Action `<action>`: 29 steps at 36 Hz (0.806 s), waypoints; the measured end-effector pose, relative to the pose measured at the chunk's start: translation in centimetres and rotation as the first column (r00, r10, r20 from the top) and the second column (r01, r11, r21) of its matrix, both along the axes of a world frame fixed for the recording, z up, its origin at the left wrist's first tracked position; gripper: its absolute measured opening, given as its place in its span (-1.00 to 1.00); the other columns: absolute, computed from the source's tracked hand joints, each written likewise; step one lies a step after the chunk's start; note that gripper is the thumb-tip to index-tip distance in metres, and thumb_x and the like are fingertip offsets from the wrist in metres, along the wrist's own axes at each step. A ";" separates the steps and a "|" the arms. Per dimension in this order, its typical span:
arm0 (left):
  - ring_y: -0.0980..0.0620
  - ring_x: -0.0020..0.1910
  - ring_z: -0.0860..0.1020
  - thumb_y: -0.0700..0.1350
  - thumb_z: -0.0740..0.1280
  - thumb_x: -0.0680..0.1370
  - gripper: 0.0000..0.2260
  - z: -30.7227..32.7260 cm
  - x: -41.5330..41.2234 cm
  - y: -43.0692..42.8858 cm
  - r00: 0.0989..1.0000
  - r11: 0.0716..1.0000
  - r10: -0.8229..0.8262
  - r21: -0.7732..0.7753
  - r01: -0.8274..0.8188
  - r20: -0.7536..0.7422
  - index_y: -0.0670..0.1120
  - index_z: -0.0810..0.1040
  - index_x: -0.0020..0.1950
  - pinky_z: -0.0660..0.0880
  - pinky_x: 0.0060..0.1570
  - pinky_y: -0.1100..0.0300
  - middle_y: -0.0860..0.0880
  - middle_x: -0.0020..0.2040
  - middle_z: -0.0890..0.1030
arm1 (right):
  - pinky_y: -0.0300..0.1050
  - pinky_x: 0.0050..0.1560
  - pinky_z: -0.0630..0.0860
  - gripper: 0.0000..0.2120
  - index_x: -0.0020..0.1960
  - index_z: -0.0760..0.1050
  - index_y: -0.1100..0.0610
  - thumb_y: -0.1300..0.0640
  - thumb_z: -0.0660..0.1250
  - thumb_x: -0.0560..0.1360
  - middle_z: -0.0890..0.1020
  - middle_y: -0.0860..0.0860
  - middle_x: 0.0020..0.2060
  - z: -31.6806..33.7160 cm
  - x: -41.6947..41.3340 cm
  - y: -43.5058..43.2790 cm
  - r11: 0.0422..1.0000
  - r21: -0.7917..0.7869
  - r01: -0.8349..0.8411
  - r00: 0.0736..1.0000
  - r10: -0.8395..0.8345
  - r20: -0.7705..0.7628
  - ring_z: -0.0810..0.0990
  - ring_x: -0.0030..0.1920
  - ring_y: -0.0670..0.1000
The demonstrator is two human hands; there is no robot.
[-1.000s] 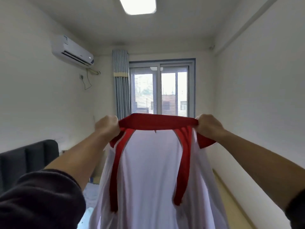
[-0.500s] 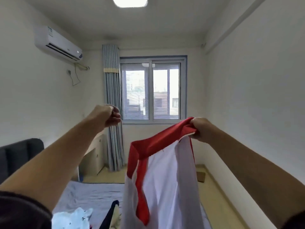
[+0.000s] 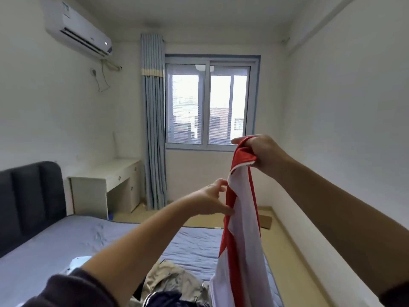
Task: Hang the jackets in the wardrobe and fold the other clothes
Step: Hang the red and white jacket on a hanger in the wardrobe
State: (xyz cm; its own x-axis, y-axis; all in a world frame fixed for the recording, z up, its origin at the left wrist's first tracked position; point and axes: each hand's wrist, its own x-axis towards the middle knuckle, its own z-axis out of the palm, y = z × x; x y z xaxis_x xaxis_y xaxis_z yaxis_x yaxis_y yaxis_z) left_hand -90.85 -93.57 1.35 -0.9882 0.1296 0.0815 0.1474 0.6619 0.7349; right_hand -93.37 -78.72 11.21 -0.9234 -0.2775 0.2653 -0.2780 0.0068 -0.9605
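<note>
The red-and-white garment (image 3: 242, 229) is cut off at the bottom edge of the frame, so I cannot determine its type. My left forearm hides part of the clothes pile (image 3: 170, 282) below.

My right hand (image 3: 263, 154) is clamped on the garment's red top edge, and the garment hangs straight down from it. My left hand (image 3: 210, 199) sits lower, just beside the hanging edge. Its thumb and fingers are spread apart, with the thumb tip touching the red stripe.

The pile lies on a blue-sheeted bed (image 3: 66, 240) with a dark headboard (image 3: 28, 196). Beyond are a white desk (image 3: 106, 176), a curtain (image 3: 155, 129) and a window (image 3: 210, 103).
</note>
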 end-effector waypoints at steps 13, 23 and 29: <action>-0.05 0.23 0.51 -0.22 0.48 0.43 -0.47 -0.9 -1.0 0.8 0.956 0.909 -0.282 0.295 0.294 -0.084 -0.11 0.34 0.33 0.53 0.16 0.11 -0.14 0.21 0.52 | -0.29 -0.47 0.49 -0.68 0.13 0.56 0.30 0.35 0.04 0.59 0.58 0.12 -0.02 1.3 -0.1 2.6 0.992 -0.103 -0.073 0.997 0.075 0.015 0.54 -0.54 -0.15; 0.19 -0.29 0.49 -0.10 0.51 0.41 -0.88 -5.0 -1.3 -1.2 0.996 0.996 -0.084 -0.001 0.084 -0.021 -0.02 0.58 -0.26 0.49 -0.18 0.27 0.09 -0.29 0.55 | -0.27 -0.50 0.50 -0.67 -0.04 0.58 0.27 0.37 0.04 0.57 0.56 0.10 -0.22 1.1 -0.9 4.5 0.989 -0.148 0.011 1.000 -0.010 0.010 0.45 -0.46 -0.05; 0.00 -0.29 0.56 -0.17 0.39 0.44 -0.97 -6.5 -0.6 -6.5 0.979 0.967 0.166 -0.215 -0.138 0.119 -0.08 0.60 -0.20 0.59 -0.15 0.03 -0.07 -0.23 0.60 | -0.21 -0.41 0.54 -0.68 -0.12 0.56 0.26 0.38 0.03 0.55 0.56 0.16 -0.16 -0.1 -3.1 5.0 0.986 -0.126 0.112 0.992 -0.103 0.079 0.50 -0.32 0.01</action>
